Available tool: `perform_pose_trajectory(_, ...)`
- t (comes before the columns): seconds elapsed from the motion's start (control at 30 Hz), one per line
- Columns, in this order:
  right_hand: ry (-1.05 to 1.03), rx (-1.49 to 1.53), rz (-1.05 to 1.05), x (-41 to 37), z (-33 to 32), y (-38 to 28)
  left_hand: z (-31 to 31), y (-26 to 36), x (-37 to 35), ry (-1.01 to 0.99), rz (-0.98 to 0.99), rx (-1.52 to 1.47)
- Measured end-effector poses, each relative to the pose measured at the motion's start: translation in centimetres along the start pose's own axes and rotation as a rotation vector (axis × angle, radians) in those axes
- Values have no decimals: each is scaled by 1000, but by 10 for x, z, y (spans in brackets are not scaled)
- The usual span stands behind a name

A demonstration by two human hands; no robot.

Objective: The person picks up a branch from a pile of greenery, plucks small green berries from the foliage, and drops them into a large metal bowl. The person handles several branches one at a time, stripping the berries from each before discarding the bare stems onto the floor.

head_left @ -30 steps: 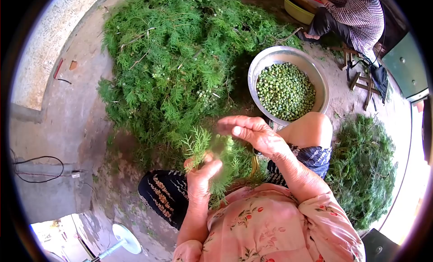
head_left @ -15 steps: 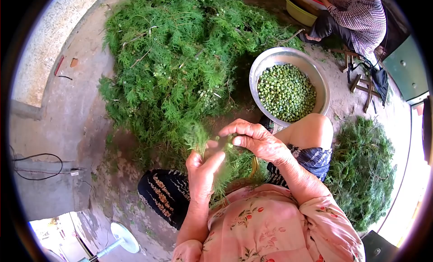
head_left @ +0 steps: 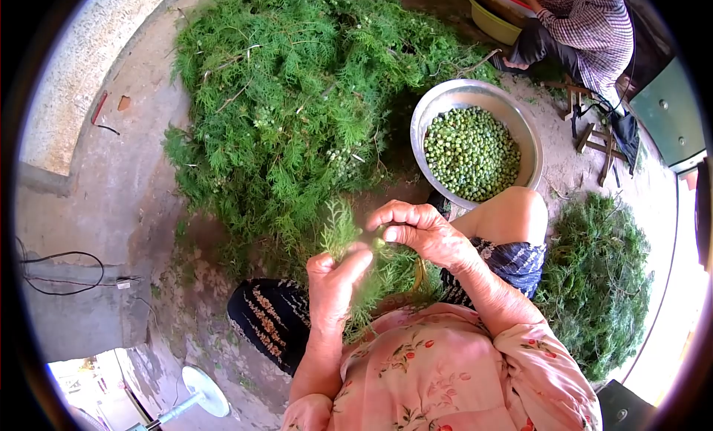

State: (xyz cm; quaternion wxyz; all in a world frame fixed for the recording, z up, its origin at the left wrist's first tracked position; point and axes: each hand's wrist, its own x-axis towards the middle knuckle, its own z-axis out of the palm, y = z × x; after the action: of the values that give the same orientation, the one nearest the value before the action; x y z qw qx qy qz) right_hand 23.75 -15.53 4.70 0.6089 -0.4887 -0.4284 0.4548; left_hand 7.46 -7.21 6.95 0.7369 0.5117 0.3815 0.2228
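My left hand (head_left: 332, 282) is closed around a feathery green sprig (head_left: 340, 227) that sticks up past the thumb. Close beside it, my right hand (head_left: 423, 234) has its thumb and forefinger drawn together near a small green cone (head_left: 379, 243); more of these may be hidden in the palm. Beyond my right hand stands a metal basin (head_left: 529, 126) holding many round green cones (head_left: 471, 152). A big heap of leafy green branches (head_left: 297, 97) spreads in front of me. Loose greenery (head_left: 390, 279) lies in my lap under the hands.
A second pile of greenery (head_left: 598, 282) lies to my right. At the upper right another person (head_left: 587, 30) sits by a yellow tub (head_left: 494, 24). A wooden stool (head_left: 598, 145) stands behind that person. On the left are a black cable (head_left: 63, 282) and a fan (head_left: 206, 390).
The sprig in my left hand has swung to the right and more upright. My right hand stays almost in place, its fingertips shifted slightly.
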Motion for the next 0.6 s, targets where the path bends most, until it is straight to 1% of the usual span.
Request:
perform_pose_trajectory(0.07,9,112,31,-1,1,2,-1,0,-1,-25,19,8)
perform_pose_trajectory(0.17,145,213,60,0,10,6,-3,-4,0,-44,61,12)
perform_pose_trajectory(0.27,278,492,224,0,19,3,1,-4,-1,-20,54,-22)
perform_pose_trajectory(0.37,363,447,194,1,24,10,6,2,-4,6,19,-65)
perform_pose_trajectory(0.47,431,638,189,4,5,19,4,6,-7,12,-7,-98)
perform_pose_trajectory(0.5,416,639,236,4,4,19,3,6,-6,17,-7,-102)
perform_pose_trajectory(0.57,372,686,223,4,9,13,3,7,-7,25,-39,-106)
perform_pose_trajectory(0.6,351,706,214,4,10,9,3,5,-6,32,-25,-103)
